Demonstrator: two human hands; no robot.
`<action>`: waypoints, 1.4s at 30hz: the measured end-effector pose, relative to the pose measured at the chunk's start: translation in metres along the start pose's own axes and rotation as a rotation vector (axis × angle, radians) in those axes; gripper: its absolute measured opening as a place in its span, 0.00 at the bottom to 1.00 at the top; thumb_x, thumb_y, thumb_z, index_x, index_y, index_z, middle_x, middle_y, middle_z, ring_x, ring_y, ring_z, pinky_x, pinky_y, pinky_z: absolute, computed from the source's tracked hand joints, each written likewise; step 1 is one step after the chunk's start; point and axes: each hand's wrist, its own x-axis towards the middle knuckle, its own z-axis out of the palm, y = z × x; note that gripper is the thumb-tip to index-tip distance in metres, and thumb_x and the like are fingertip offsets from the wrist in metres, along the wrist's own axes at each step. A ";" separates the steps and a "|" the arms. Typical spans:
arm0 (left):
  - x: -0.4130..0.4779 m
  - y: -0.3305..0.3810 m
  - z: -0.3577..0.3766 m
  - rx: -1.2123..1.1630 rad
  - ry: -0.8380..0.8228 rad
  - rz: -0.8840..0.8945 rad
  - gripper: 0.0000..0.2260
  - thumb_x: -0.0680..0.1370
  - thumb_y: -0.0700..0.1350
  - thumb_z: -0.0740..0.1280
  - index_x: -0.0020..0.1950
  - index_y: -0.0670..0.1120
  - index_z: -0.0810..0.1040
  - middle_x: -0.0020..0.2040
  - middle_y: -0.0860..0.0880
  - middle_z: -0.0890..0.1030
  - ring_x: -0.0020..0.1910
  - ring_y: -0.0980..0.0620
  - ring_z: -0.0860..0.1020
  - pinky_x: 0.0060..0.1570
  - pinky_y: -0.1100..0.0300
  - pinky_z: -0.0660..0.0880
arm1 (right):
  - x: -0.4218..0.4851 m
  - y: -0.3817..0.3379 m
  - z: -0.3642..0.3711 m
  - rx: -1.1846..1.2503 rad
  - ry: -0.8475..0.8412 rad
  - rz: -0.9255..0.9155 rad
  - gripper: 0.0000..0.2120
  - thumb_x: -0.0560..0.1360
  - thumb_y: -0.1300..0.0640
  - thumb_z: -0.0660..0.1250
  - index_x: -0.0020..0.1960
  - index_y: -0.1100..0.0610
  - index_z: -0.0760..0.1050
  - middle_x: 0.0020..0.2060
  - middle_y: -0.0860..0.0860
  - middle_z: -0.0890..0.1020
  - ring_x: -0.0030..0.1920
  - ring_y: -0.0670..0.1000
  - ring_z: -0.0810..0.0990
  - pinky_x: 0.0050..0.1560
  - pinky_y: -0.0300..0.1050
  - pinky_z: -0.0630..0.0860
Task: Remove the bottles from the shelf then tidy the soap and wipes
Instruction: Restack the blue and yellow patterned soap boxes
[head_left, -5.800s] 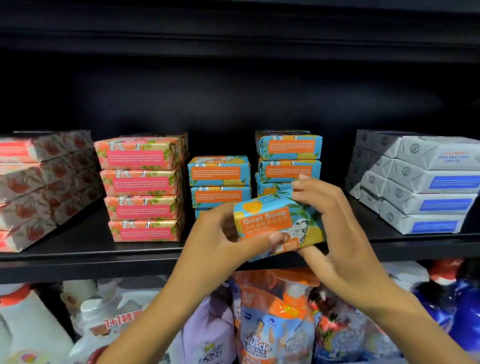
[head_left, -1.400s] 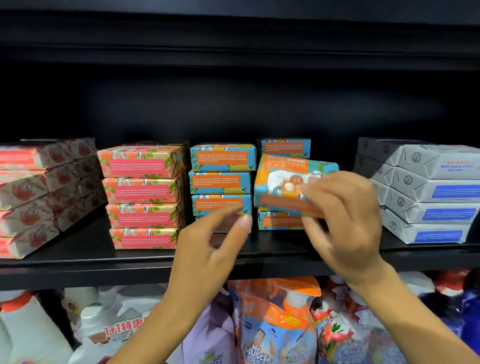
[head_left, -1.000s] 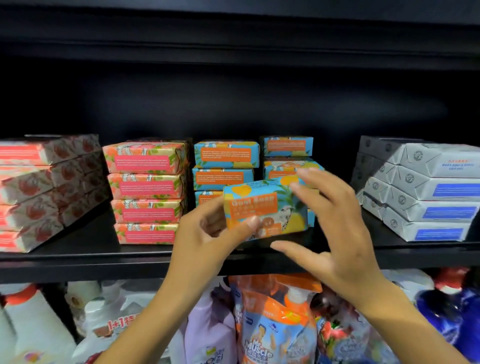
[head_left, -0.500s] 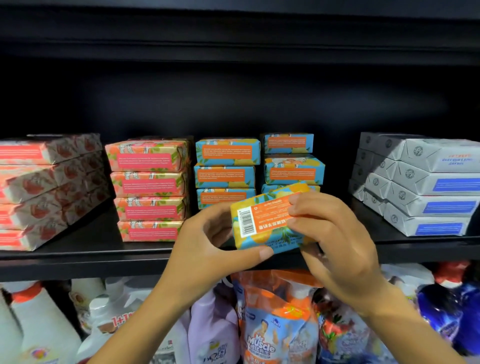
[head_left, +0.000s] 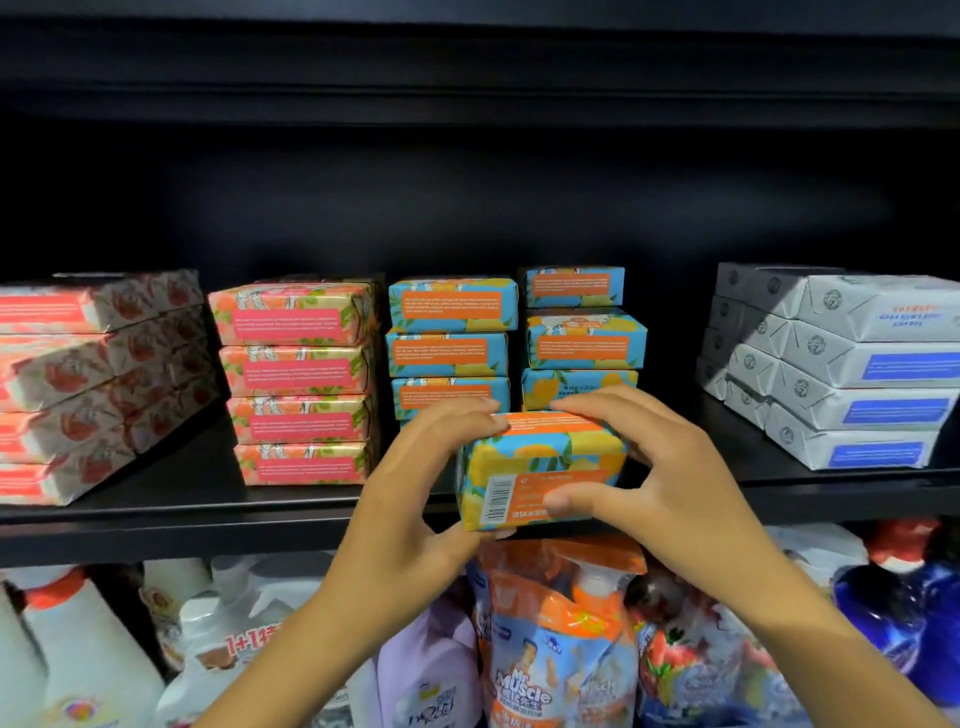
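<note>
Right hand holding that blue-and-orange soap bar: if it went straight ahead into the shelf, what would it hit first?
Probably the right-hand stack of blue-and-orange soap bars, directly behind the right hand and its held soap bar; depth is hard to judge.

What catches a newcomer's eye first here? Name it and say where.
The blue-and-orange soap bar, gripped by the left hand and right hand at the front edge of the shelf, barcode showing. Behind it stand blue soap stacks at centre, pink stacks left, grey packs right.
</note>
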 end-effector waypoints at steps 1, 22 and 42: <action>-0.001 -0.001 -0.001 0.006 -0.012 -0.023 0.26 0.69 0.51 0.74 0.64 0.58 0.69 0.65 0.59 0.70 0.68 0.50 0.70 0.60 0.45 0.73 | -0.001 -0.001 0.001 -0.003 0.032 -0.020 0.24 0.62 0.48 0.75 0.56 0.51 0.76 0.50 0.42 0.77 0.54 0.39 0.76 0.50 0.27 0.69; -0.021 -0.012 -0.025 0.251 0.030 -0.423 0.31 0.58 0.68 0.70 0.59 0.61 0.73 0.54 0.62 0.78 0.54 0.63 0.77 0.53 0.63 0.75 | -0.020 0.043 0.024 -0.440 -0.003 -0.187 0.29 0.67 0.29 0.59 0.50 0.52 0.77 0.47 0.42 0.79 0.50 0.42 0.75 0.42 0.41 0.78; -0.011 -0.024 -0.005 0.674 0.049 0.070 0.14 0.75 0.51 0.66 0.53 0.43 0.82 0.51 0.50 0.81 0.51 0.49 0.78 0.50 0.58 0.73 | -0.025 0.049 0.031 -0.449 0.039 -0.136 0.18 0.68 0.38 0.62 0.48 0.51 0.77 0.41 0.43 0.78 0.46 0.44 0.74 0.44 0.40 0.72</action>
